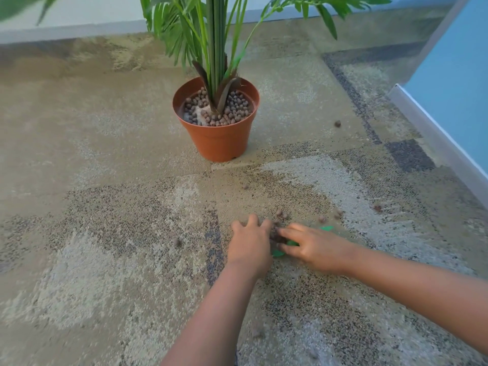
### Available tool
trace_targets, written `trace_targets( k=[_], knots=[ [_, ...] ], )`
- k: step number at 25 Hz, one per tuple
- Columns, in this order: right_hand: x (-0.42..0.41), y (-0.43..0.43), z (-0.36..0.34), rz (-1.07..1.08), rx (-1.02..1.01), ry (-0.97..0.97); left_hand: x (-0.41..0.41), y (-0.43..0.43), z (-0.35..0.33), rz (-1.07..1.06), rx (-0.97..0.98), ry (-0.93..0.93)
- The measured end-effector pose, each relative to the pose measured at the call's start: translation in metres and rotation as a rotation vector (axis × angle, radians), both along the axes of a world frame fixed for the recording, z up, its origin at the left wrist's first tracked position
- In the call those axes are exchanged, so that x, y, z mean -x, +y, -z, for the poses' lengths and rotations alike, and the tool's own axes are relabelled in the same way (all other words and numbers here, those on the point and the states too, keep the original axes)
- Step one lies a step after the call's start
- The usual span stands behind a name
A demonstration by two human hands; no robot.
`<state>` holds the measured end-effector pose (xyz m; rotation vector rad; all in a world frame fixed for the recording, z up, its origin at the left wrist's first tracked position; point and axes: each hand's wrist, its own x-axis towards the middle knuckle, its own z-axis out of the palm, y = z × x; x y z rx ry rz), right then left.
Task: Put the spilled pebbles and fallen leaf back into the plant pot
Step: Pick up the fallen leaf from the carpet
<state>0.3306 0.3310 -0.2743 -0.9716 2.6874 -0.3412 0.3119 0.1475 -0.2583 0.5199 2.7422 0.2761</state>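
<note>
A terracotta plant pot (219, 140) stands on the carpet, holding a green palm and brown pebbles. In front of it my left hand (249, 245) and my right hand (314, 247) rest on the carpet, fingers spread and facing each other around a small heap of spilled pebbles (276, 233). A green leaf (326, 228) lies mostly under my right hand, its ends showing at both sides. More loose pebbles (281, 213) lie just beyond my fingers. Whether either hand grips anything is unclear.
Stray pebbles lie to the right (337, 124), further right (378, 207) and left (178, 242) of the hands. A blue wall with a grey skirting board (435, 138) runs along the right. A pale wall closes the far side.
</note>
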Motion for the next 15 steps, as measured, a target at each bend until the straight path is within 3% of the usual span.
trace_targets(
  k=[3,7,10,12,15],
  knots=[
    [0.013,0.004,-0.003,-0.032,0.009,0.008,0.015,0.011,-0.007,0.05,0.106,-0.096],
    [0.03,0.0,-0.013,0.008,-0.022,-0.088,0.014,0.012,-0.008,-0.055,-0.055,-0.082],
    [0.034,0.001,-0.021,0.255,0.144,-0.19,0.009,0.006,-0.004,-0.138,-0.178,-0.011],
    [0.039,0.005,-0.029,0.437,0.32,-0.321,0.011,0.001,-0.003,-0.181,-0.211,-0.014],
    [0.053,0.011,-0.043,0.574,0.486,-0.351,0.017,-0.01,-0.002,-0.264,-0.31,-0.072]
  ],
)
